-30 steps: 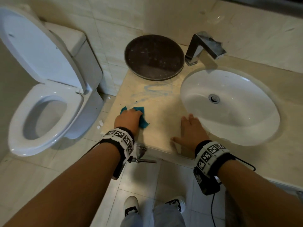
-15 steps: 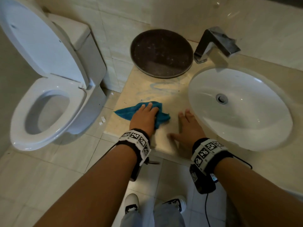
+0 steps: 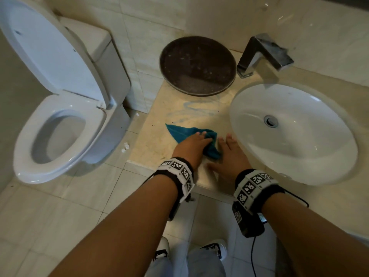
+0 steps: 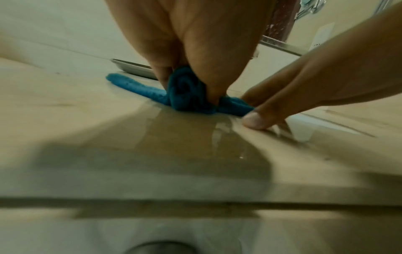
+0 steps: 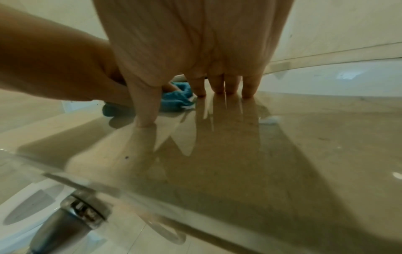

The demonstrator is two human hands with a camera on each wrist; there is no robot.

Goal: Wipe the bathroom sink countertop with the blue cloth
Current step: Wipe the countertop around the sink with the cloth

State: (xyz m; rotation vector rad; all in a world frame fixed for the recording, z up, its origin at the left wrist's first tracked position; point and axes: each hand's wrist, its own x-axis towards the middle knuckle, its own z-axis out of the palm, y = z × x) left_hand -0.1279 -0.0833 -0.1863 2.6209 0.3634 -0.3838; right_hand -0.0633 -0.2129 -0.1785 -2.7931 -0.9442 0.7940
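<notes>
The left hand pinches the bunched blue terry cloth against the beige marble bench; right hand lies flat beside it. Blue streaks near the round brown tray look unwiped, so much remains.

Beige tiled walls, white toilet

the left hand covers the middle of the blue cloth, so only its ends show either side of the grip. in the left wrist view the front counter edge below the grip smears into blur, fingertips hidden behind bunched cloth.
</notes>
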